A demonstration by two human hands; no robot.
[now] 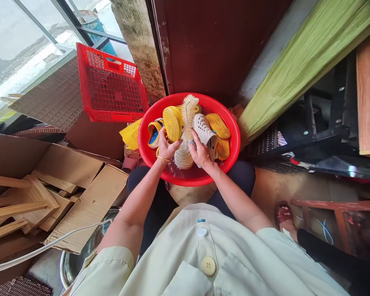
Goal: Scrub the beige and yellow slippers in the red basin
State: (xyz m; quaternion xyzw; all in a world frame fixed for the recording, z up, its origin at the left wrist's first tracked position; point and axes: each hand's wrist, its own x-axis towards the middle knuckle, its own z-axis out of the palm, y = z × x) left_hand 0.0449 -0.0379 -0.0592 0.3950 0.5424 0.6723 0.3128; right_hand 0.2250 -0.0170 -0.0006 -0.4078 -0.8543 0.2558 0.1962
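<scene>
A red oval basin [143, 158] stands between my knees, with water and several clogs in it. My left hand [166, 149] has its thumb and fingers around the lower end of a yellow clog [173, 123], whose ridged sole faces me. The thumb tip lies close to a pale ridged clog [184, 155] in the middle. In my right hand [202, 154] is a brush [189, 110] with cream bristles, pointing away from me; its grey handle is mostly covered by the fingers. Beside that hand rests a white clog with holes [204, 128]. More yellow clogs [218, 125] lie at the right.
A red plastic crate [114, 90] stands beyond the basin on the left. Cardboard boxes [80, 205] with wooden pieces [21, 209] are at my left. Green cloth [299, 74] hangs at the right, above a dark metal frame. Another person's sandalled foot [285, 216] is to my right.
</scene>
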